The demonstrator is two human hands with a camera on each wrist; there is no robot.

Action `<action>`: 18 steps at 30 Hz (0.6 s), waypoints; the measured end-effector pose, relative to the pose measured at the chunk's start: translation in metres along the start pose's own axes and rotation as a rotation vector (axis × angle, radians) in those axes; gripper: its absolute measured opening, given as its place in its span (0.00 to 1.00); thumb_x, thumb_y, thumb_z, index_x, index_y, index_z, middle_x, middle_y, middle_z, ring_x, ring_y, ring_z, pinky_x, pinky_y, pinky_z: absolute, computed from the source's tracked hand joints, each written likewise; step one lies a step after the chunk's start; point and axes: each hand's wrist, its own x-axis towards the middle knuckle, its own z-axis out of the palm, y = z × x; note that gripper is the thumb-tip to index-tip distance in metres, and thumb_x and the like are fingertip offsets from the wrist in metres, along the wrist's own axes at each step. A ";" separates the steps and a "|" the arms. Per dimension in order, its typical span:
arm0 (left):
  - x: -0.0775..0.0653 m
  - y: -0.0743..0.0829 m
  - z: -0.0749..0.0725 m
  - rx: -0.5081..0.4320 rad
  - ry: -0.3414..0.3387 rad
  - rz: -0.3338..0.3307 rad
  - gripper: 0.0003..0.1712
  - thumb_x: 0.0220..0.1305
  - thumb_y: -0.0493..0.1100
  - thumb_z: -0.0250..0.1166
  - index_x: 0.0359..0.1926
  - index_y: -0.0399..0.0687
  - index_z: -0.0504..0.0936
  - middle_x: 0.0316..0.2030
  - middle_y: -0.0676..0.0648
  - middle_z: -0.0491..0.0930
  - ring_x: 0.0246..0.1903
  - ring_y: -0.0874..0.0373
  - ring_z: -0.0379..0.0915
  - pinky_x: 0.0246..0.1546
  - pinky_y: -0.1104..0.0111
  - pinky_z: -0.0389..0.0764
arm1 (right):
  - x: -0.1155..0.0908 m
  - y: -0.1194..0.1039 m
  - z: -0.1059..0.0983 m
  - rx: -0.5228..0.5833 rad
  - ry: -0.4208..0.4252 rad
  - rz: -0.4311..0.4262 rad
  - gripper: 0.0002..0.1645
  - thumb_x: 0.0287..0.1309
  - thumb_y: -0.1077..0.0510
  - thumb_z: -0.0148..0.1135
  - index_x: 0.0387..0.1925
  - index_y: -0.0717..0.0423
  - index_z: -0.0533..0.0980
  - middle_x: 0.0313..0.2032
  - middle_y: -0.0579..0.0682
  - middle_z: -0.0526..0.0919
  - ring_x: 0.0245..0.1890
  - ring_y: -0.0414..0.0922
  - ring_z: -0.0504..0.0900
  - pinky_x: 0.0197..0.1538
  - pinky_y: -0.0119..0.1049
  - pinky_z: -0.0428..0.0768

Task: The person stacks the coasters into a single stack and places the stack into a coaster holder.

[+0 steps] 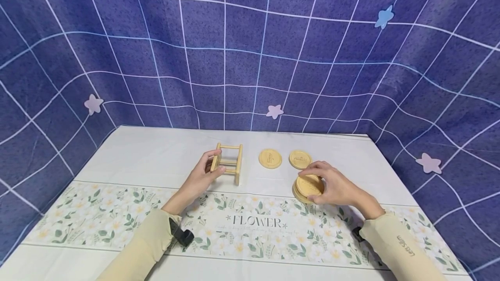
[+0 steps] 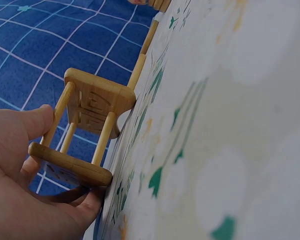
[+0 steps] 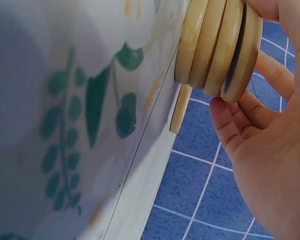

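My left hand (image 1: 200, 176) grips a small wooden coaster rack (image 1: 239, 164) by its near side, standing on the table. In the left wrist view, the rack's carved end panel (image 2: 97, 100) and round rods show, with the thumb at one rod and the fingers around the other panel. To the right, my right hand (image 1: 339, 185) pinches the top round wooden coaster (image 1: 308, 184) of a stack. A dark gap shows in the right wrist view between that coaster (image 3: 246, 55) and the stacked coasters (image 3: 200, 45) beneath it.
Two more wooden coasters lie flat behind the stack, one at the middle (image 1: 270, 158) and one to its right (image 1: 300, 159). The white table (image 1: 129, 155) has a flowered band with "FLOWER" lettering. A blue gridded curtain (image 1: 203, 73) encloses the back and sides.
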 end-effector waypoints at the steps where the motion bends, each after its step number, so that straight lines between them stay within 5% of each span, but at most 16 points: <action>1: 0.000 0.000 0.000 0.001 -0.001 0.000 0.39 0.85 0.47 0.65 0.86 0.49 0.60 0.79 0.32 0.64 0.71 0.42 0.71 0.58 0.70 0.76 | 0.000 0.000 0.000 0.001 -0.001 0.001 0.37 0.51 0.56 0.86 0.65 0.52 0.86 0.60 0.51 0.83 0.60 0.54 0.81 0.55 0.53 0.82; 18: 0.001 -0.001 0.001 0.008 0.006 0.005 0.38 0.84 0.46 0.65 0.86 0.47 0.60 0.78 0.31 0.66 0.69 0.42 0.72 0.54 0.71 0.76 | -0.002 -0.001 -0.002 0.046 -0.044 0.049 0.38 0.57 0.52 0.87 0.68 0.52 0.85 0.63 0.52 0.82 0.62 0.54 0.81 0.57 0.54 0.82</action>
